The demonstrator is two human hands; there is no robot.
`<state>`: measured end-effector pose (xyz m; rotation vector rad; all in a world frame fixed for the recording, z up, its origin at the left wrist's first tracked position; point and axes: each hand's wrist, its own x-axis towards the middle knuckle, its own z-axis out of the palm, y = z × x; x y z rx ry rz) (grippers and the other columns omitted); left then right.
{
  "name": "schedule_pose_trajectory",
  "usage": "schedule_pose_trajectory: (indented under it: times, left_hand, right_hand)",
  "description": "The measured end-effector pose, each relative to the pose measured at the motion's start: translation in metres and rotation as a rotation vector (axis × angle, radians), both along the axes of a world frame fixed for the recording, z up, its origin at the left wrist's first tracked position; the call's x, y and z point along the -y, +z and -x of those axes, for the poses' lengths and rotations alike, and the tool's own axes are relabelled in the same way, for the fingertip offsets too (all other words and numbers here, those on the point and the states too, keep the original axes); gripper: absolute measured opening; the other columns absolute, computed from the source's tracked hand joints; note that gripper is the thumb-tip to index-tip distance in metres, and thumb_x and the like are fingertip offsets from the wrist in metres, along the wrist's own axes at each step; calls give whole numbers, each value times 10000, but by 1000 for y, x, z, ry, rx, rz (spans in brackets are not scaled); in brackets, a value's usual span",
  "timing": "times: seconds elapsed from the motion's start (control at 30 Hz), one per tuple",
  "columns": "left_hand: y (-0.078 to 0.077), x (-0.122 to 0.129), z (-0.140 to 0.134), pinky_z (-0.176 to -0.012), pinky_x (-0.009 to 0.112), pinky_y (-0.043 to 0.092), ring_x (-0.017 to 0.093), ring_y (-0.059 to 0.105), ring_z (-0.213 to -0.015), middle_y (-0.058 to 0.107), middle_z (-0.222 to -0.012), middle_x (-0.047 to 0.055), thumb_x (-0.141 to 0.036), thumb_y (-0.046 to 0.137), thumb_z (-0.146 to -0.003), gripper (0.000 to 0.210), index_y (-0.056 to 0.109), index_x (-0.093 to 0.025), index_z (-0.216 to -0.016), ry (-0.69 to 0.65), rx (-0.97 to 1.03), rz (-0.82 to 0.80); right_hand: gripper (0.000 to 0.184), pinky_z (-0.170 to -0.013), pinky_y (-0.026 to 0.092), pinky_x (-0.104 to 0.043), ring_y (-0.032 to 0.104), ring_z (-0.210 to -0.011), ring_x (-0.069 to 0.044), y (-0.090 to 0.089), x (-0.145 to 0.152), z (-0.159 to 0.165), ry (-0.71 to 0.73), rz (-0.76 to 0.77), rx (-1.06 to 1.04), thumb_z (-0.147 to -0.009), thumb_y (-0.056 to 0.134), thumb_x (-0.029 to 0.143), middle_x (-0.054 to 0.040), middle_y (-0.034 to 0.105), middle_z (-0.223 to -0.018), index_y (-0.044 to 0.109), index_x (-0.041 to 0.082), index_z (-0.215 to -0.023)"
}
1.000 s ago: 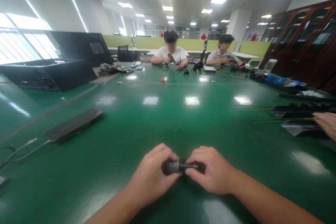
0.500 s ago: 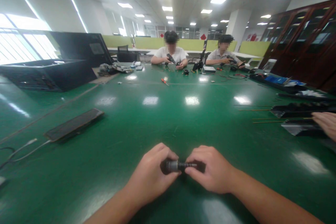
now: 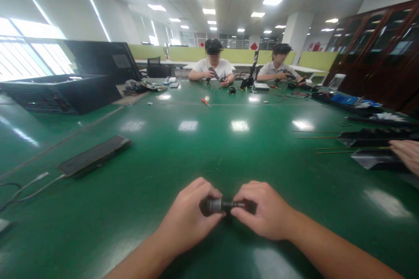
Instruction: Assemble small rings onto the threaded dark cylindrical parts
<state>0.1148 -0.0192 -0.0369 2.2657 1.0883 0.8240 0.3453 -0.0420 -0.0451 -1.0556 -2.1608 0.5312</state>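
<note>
Just above the green table, near its front edge, my left hand [image 3: 188,216] is closed around a small dark part with a grey cylinder [image 3: 215,205]. It looks like a little motor, though its left end is hidden in my palm. A thin dark ridged shaft [image 3: 231,204] runs from the cylinder to the right. Around the shaft's far end curl the thumb and fingers of my right hand [image 3: 263,209], pinching it. The two hands face each other with a small gap between the fingertips.
On the left lies a long dark flat bar [image 3: 94,157] with a white cable. A large black case [image 3: 65,91] stands behind it. Another person's hand [image 3: 406,154] rests by black metal strips [image 3: 369,159]. Two people sit across the table, near an orange screwdriver [image 3: 206,102].
</note>
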Motion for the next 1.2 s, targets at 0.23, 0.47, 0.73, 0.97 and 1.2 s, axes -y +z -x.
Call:
schedule_pose_trajectory:
  times: [0.23, 0.47, 0.73, 0.97, 1.2]
  left_hand:
    - [0, 1, 1, -758, 295, 477, 161, 625, -855, 655, -896, 8, -183, 720, -789, 117, 661, -227, -881, -3, -14, -16]
    - [1, 0, 2, -772, 313, 492, 175, 646, -864, 686, -905, 10, -185, 732, -770, 137, 662, -230, -878, 25, -16, -62]
    - [-3, -2, 3, -763, 309, 513, 174, 687, -827, 733, -890, -18, -221, 753, -753, 178, 670, -247, -908, 44, -49, -72]
    - [-2, -1, 4, -770, 314, 524, 178, 695, -835, 741, -906, -20, -224, 750, -756, 186, 671, -254, -922, 49, -47, -81]
    - [-3, -2, 6, -771, 311, 526, 176, 697, -831, 743, -909, -13, -216, 753, -754, 189, 665, -245, -918, 48, -29, -95]
  right_hand:
    - [140, -672, 380, -294, 570, -653, -159, -1, -1, 0, 7, 0, 1, -886, 634, 297, -8, 665, -713, 676, 185, -814]
    - [140, -663, 386, -290, 579, -649, -157, -1, -2, -1, 5, -3, 0, -895, 628, 296, -9, 670, -710, 681, 191, -818]
    - [141, -664, 393, -296, 581, -650, -161, 1, -2, -1, 0, -19, 6, -897, 623, 292, -12, 677, -711, 686, 190, -822]
    - [122, -666, 394, -291, 586, -661, -162, 1, -1, -1, -9, -19, 3, -888, 641, 287, -9, 680, -719, 687, 192, -826]
    - [106, -664, 401, -288, 591, -663, -161, 0, -2, -2, -5, -30, 6, -888, 641, 272, -10, 683, -724, 688, 193, -835]
